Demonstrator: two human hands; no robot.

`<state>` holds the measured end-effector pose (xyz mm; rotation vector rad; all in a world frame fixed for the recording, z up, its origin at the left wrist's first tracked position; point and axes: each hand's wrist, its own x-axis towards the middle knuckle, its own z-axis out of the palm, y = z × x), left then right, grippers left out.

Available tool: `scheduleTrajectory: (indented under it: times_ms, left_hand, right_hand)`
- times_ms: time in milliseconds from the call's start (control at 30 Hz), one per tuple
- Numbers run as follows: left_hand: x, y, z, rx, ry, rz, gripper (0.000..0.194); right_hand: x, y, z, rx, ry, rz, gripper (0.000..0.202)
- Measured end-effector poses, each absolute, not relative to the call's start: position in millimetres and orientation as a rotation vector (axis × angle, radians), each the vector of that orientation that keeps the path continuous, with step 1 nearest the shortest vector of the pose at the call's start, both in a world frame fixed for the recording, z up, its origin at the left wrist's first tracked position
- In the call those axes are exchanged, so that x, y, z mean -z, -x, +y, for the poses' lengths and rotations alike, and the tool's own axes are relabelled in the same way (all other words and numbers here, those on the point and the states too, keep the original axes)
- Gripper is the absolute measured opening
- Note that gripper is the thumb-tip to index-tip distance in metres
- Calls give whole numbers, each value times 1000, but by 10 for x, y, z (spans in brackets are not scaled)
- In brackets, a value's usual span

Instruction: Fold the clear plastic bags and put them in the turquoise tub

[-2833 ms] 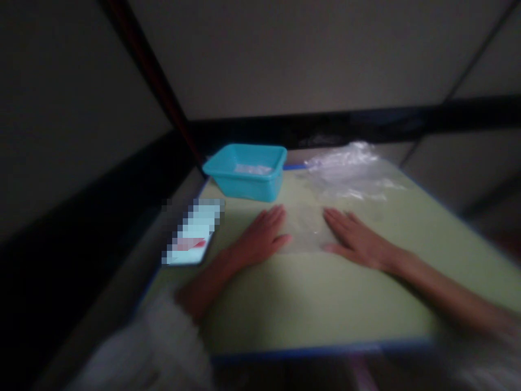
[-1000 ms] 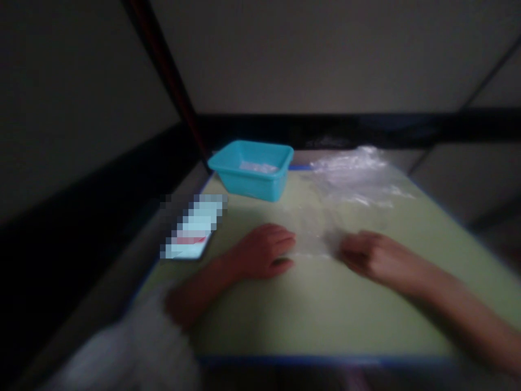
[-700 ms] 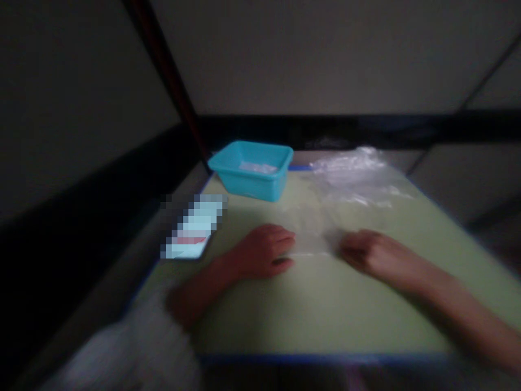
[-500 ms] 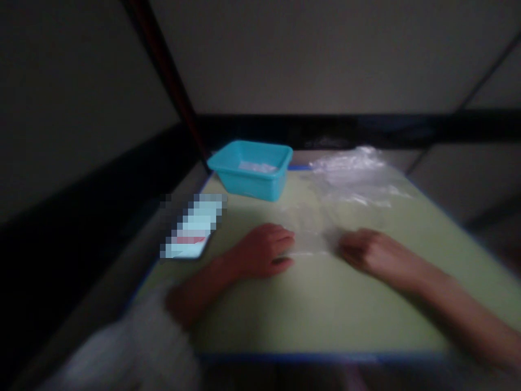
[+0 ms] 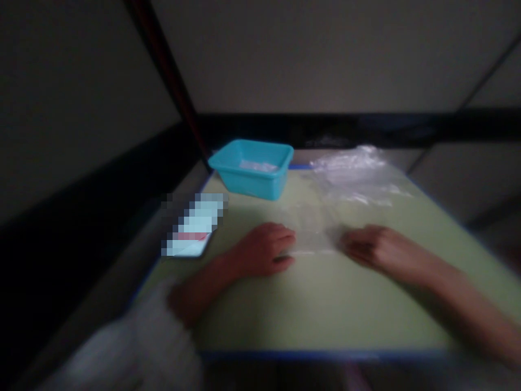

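A clear plastic bag [image 5: 313,242] lies flat on the pale green tabletop between my hands. My left hand [image 5: 266,250] rests with its fingertips on or against the bag's left edge, thumb held apart from the fingers. On the other side, my right hand [image 5: 372,247] is closed near the bag's right edge, fingers curled under. Whatever it grips, if anything, is hidden and blurred. Behind it lies a loose heap of clear plastic bags [image 5: 354,172].
A turquoise plastic basket [image 5: 254,182] stands at the back left with whitish, see-through material inside. A phone [image 5: 195,231] with a lit, pixelated screen lies at the left edge. Blue edging [image 5: 317,355] borders the table [image 5: 309,309]. Walls stand close behind and left.
My right hand has shifted very slightly to the right. My left hand, the bag and the other things stay essentially where they were.
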<state>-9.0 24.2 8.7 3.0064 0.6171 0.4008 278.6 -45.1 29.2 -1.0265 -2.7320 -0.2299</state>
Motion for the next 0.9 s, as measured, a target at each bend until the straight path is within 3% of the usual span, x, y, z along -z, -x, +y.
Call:
scheduleTrajectory:
  times_ms: [467, 733, 900]
  left_hand:
    - [-65, 87, 252, -437, -2981, 618, 24]
    - [-34, 104, 288, -450, -2957, 574, 28]
    - [-17, 89, 307, -499, -2911, 536, 29]
  right_hand:
    - [-259, -2705, -478, 359, 1108, -2839, 19]
    - [-328, -2732, -453, -290, 1255, -2528, 19]
    - [-328, -2724, -416, -217, 1147, -2452, 21]
